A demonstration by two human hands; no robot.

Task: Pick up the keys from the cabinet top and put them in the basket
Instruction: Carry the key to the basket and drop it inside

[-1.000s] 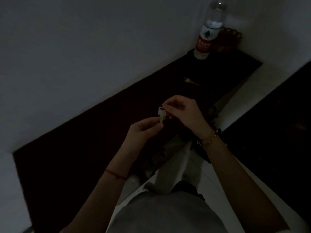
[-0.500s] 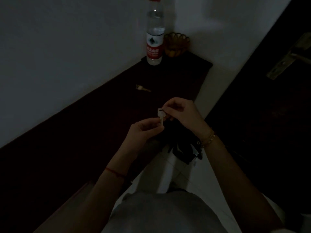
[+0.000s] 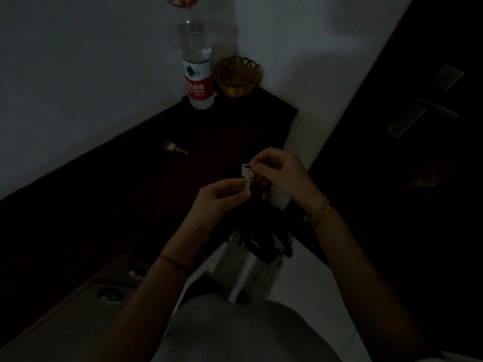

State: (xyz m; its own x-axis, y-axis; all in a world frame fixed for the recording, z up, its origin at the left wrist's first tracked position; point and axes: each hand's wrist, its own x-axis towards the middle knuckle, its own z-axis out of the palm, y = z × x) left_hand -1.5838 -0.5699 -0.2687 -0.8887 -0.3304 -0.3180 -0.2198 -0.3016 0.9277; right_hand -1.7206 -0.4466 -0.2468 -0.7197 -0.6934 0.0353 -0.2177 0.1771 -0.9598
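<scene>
A pale silver key [image 3: 247, 176] is held upright between both hands above the near edge of the dark cabinet top [image 3: 109, 194]. My left hand [image 3: 219, 202] pinches its blade from below. My right hand [image 3: 278, 173] pinches its head from the right. A second, brass-coloured key [image 3: 175, 148] lies flat on the cabinet top near the wall. The amber scalloped basket [image 3: 239, 75] stands in the far corner of the cabinet, well beyond both hands.
A clear water bottle [image 3: 197, 66] with a red label stands just left of the basket. A dark door with a metal handle [image 3: 428, 108] fills the right side. Dark shoes [image 3: 264, 241] lie on the pale floor below my hands. The room is dim.
The view has turned so the bottle, basket and lying key shifted left and nearer. Both hands keep the same pinch on the silver key.
</scene>
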